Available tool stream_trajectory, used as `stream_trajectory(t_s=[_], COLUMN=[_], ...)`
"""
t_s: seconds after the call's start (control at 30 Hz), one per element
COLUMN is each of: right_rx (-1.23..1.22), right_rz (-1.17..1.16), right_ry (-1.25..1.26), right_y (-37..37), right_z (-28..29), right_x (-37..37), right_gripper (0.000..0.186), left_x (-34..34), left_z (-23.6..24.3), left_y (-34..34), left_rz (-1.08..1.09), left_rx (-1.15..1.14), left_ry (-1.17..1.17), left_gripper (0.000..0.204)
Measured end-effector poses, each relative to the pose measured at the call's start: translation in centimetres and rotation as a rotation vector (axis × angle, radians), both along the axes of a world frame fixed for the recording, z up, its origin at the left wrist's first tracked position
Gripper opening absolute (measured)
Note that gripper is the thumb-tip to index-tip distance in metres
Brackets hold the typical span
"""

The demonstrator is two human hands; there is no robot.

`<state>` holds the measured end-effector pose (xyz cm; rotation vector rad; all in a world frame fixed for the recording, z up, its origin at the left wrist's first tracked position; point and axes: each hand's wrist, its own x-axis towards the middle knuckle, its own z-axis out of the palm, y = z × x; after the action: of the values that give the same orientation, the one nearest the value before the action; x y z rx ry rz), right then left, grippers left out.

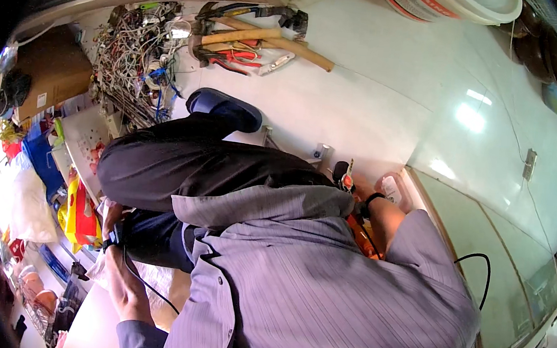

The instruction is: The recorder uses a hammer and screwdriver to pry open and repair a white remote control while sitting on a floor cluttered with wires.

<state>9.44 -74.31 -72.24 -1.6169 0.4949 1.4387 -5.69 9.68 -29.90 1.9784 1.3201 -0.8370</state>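
Observation:
My left hand (112, 219) is beside my bent leg on the left, near a pale, crumpled plastic-like sheet. Its fingers are mostly hidden, and I cannot make out a hold on anything. A dark band and a cord are at that wrist. On the other side, my right hand (362, 190) reaches down past my shirt, a black band round its wrist. Right by its fingers is a small black, red and white object (344, 175) whose kind I cannot tell. An orange object (362, 238) shows below that forearm, partly covered by my shirt.
Hammers and red-handled pliers (240, 54) lie in a pile on the white floor, beside a heap of tangled cables (134, 57). A white bucket (439, 4) stands at the far side. A cardboard box (55, 72) is at left, a glass-like panel (483, 229) at right.

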Motion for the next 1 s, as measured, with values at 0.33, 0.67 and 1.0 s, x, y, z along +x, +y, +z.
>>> stream_trajectory(t_s=[0.33, 0.67, 1.0], right_rx=[0.054, 0.157, 0.220], right_rz=[0.740, 1.506, 1.736], right_ry=[-0.568, -0.705, -0.879], right_y=[17.8, 23.0, 24.1], right_z=[10.8, 10.8, 10.6], right_x=[14.1, 14.8, 13.1], right_gripper=[0.029, 0.017, 0.020], left_x=[-3.5, -2.7, -0.2], left_z=[1.2, 0.6, 0.6], left_y=[-0.1, 0.2, -1.9], left_rz=[-0.065, -0.330, -0.578], left_rx=[0.063, 0.231, 0.390], left_ry=[0.032, -0.125, -0.240], left_gripper=[0.021, 0.019, 0.018])
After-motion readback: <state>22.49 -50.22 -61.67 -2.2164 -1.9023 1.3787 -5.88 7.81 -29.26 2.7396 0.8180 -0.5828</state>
